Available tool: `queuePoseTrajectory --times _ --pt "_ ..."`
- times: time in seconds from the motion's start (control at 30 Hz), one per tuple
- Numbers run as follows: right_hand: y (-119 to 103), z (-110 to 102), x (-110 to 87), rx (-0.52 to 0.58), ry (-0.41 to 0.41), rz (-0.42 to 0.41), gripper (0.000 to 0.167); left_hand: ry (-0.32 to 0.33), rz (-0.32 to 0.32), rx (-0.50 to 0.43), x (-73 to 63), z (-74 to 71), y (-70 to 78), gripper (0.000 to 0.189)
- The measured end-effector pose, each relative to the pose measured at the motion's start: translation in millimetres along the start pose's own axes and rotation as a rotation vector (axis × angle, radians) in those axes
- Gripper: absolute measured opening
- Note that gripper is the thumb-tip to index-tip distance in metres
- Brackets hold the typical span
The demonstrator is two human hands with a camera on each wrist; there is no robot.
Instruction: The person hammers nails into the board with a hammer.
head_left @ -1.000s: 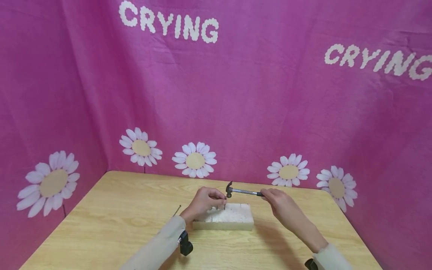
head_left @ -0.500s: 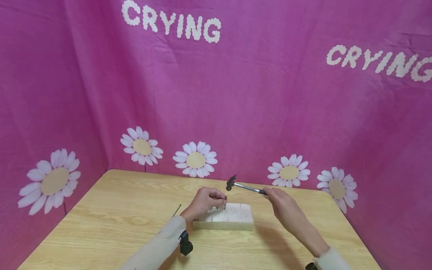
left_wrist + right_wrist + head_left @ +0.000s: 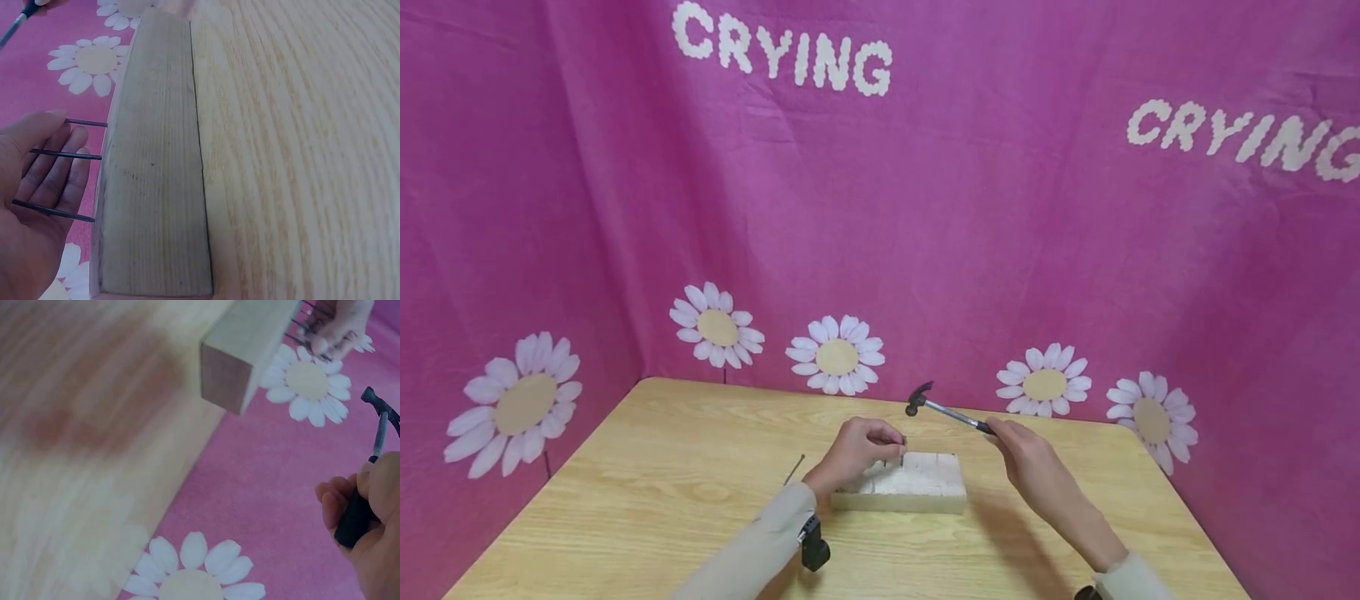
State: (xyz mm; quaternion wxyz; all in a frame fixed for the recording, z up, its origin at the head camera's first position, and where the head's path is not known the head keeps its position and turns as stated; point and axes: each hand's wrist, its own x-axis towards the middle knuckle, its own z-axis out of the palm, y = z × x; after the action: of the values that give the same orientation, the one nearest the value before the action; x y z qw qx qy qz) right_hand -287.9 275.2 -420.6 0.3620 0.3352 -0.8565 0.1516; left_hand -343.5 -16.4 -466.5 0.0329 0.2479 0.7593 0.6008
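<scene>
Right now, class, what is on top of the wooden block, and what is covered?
At least three nails stand on the wooden block, the left hand pinching one. In the head view, that hand hides part of the block's top.

Wooden block (image 3: pixel 153 162), seemingly metal nails (image 3: pixel 75 215)

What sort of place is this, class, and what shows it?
Probably a makeshift indoor work corner: a wood-grained table, a daisy-printed pink cloth behind it, and a hammer held near a wooden block.
</scene>
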Motion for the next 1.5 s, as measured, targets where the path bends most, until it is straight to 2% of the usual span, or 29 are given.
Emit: queuePoseTrajectory --times 0.13,0.3,0.37,0.5,0.6,0.7,0.9,1.07,1.23,1.37,1.5 --pt "5.3 -3.9 0.8 -0.013 0.045 0.013 0.029 -0.017 -0.005 0.014 -2.6 -2.3 2.5 0.018" --pt "10.2 -6.3 -2.8 -0.027 0.024 0.004 0.028 -0.012 0.006 0.025 -6.7 -15.1 6.6 0.026" --pt "11.6 -6.3 -4.8 -0.03 0.011 0.014 0.027 0.025 0.018 0.023 -8.2 -23.1 8.7 0.025" --pt "15.5 -5.0 -8.9 -0.048 -0.003 0.049 0.028 0.137 0.027 0.056 -13.4 -41.3 11.8 0.023" --pt "16.7 -4.9 -11.1 -0.045 -0.007 0.061 0.03 0.217 0.007 0.095 -20.4 -55.5 14.0 0.021" --pt "17.6 -4.9 -13.8 -0.022 -0.008 0.058 0.03 0.258 -0.037 0.158 -29.4 -69.2 14.2 0.018" --pt "21.7 -3.6 -19.3 0.033 -0.005 0.087 0.024 0.245 -0.095 0.332 -43.4 -91.5 4.0 0.014" --pt "24.4 -2.7 -21.9 0.048 -0.002 0.091 0.022 0.226 -0.12 0.39 -53.4 -101.9 -5.6 0.011" --pt "28.7 -3.5 -23.1 0.048 0.0 0.053 0.026 0.188 -0.162 0.407 -62.8 -106.1 -7.0 0.016" --pt "33.0 -4.9 -25.0 0.051 -0.019 0.036 0.028 0.17 -0.223 0.473 -68.3 -106.3 -6.0 0.026" --pt "33.4 -8.1 -27.0 0.08 -0.063 0.072 0.024 0.17 -0.275 0.524 -70.0 -104.4 -6.1 0.027"
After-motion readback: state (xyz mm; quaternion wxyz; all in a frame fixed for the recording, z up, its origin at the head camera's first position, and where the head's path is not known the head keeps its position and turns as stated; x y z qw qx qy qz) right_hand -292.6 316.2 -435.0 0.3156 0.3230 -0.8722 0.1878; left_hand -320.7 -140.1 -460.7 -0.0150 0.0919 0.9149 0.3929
